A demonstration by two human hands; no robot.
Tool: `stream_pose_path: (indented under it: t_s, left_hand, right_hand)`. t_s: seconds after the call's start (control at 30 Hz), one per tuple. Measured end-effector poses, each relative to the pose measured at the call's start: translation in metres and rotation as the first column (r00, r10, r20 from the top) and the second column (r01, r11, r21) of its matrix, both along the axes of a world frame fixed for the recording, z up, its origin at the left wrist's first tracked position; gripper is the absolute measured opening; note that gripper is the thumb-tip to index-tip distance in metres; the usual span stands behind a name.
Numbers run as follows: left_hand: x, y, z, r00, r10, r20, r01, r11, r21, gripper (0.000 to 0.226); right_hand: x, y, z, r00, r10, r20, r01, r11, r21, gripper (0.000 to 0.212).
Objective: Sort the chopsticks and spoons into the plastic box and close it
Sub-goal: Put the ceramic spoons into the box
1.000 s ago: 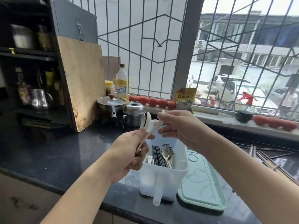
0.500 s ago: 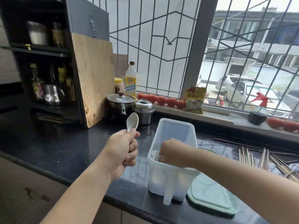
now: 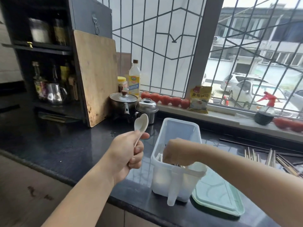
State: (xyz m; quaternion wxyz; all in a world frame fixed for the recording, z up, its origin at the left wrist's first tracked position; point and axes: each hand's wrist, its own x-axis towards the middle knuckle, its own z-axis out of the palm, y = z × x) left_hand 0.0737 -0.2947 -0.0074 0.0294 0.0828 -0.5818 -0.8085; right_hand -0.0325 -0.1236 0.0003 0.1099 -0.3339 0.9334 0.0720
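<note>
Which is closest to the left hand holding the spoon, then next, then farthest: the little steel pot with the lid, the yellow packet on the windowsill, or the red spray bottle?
From the left hand in the head view:
1. Small steel pot, just behind it on the counter.
2. Yellow packet, further right on the windowsill.
3. Red spray bottle, far right on the sill.

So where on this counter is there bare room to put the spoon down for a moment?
Bare dark counter lies left of the plastic box, in front of the cutting board. It is crowded right of the box: the green lid, then loose chopsticks. The pots fill the back.
</note>
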Motion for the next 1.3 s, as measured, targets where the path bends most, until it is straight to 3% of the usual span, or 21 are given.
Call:
stream_pose_path:
  t_s: [0.07, 0.13, 0.17, 0.23, 0.33, 0.47, 0.57, 0.63, 0.67, 0.73, 0.8, 0.9, 1.0, 1.07, 1.13, 1.23, 1.3]
  left_hand:
    - [0.002, 0.003, 0.003, 1.0, -0.022, -0.008, 0.022, 0.999, -0.033, 0.038]
    - [0.001, 0.008, 0.006, 0.998, -0.063, -0.027, 0.061, 0.995, -0.075, 0.036]
    - [0.001, 0.012, 0.008, 0.995, -0.09, -0.033, 0.086, 0.992, -0.092, 0.036]
    - [-0.001, 0.021, 0.011, 0.987, -0.152, -0.046, 0.147, 0.983, -0.112, 0.035]
    - [-0.001, 0.029, 0.015, 0.97, -0.241, -0.041, 0.238, 0.969, -0.058, 0.032]
    - [0.003, 0.027, 0.015, 0.955, -0.295, -0.025, 0.294, 0.956, -0.008, 0.039]
    - [0.002, 0.018, 0.008, 0.989, -0.149, 0.022, 0.15, 0.987, -0.06, 0.038]
    - [-0.002, 0.008, 0.001, 0.999, -0.023, 0.032, 0.024, 0.999, -0.04, 0.034]
    - [-0.004, 0.002, -0.003, 0.999, 0.039, 0.033, -0.038, 0.999, -0.017, 0.03]
    - [-0.006, -0.006, -0.007, 0.991, 0.131, 0.024, -0.131, 0.991, 0.031, 0.024]
    - [-0.007, -0.006, -0.008, 0.985, 0.172, 0.009, -0.172, 0.984, 0.048, 0.022]
    - [-0.005, 0.0, -0.005, 0.989, 0.15, 0.002, -0.15, 0.988, 0.041, 0.023]
    - [0.0, 0.002, -0.002, 0.993, 0.115, 0.005, -0.115, 0.993, -0.004, 0.027]
    - [0.004, -0.001, -0.002, 0.992, 0.124, -0.004, -0.124, 0.992, -0.024, 0.027]
    - [0.006, -0.006, -0.003, 0.99, 0.139, -0.012, -0.139, 0.99, -0.028, 0.027]
    - [0.008, -0.01, -0.005, 0.991, 0.135, -0.005, -0.135, 0.991, -0.008, 0.031]
    - [0.008, -0.01, -0.005, 0.993, 0.117, 0.001, -0.117, 0.993, 0.005, 0.033]
  right_hand:
    - [0.0, 0.012, 0.022, 0.992, -0.128, -0.009, 0.116, 0.928, -0.353, 0.017]
    - [0.009, 0.022, 0.043, 0.961, -0.187, 0.204, 0.276, 0.669, -0.69, 0.016]
    - [0.015, 0.025, 0.05, 0.929, -0.125, 0.348, 0.36, 0.521, -0.774, 0.015]
    - [0.033, 0.03, 0.061, 0.824, 0.111, 0.555, 0.495, 0.335, -0.802, 0.027]
    - [0.046, 0.039, 0.063, 0.75, 0.307, 0.586, 0.521, 0.273, -0.809, 0.038]
    - [0.044, 0.056, 0.064, 0.764, 0.344, 0.547, 0.502, 0.216, -0.837, 0.035]
    - [0.038, 0.067, 0.07, 0.76, 0.334, 0.558, 0.561, 0.098, -0.822, 0.023]
    - [0.034, 0.072, 0.075, 0.826, 0.174, 0.535, 0.534, 0.059, -0.844, 0.02]
    - [0.031, 0.073, 0.075, 0.876, 0.018, 0.481, 0.477, 0.11, -0.872, 0.019]
    - [0.026, 0.064, 0.063, 0.936, -0.277, 0.216, 0.313, 0.38, -0.87, 0.016]
    - [0.022, 0.044, 0.042, 0.946, -0.323, -0.023, 0.21, 0.667, -0.715, 0.019]
    - [0.014, 0.014, 0.009, 0.967, -0.223, -0.119, 0.162, 0.908, -0.385, 0.023]
    - [0.008, -0.003, -0.011, 0.995, -0.084, -0.058, 0.075, 0.985, -0.154, 0.016]
    - [0.006, -0.008, -0.015, 0.998, -0.055, -0.002, 0.055, 0.996, -0.066, 0.026]
    - [0.003, -0.011, -0.017, 0.997, -0.042, 0.065, 0.044, 0.998, -0.034, 0.034]
    - [0.002, -0.014, -0.018, 0.983, -0.071, 0.168, 0.069, 0.997, 0.022, 0.017]
    - [0.005, -0.016, -0.021, 0.965, -0.085, 0.248, 0.081, 0.996, 0.027, 0.019]
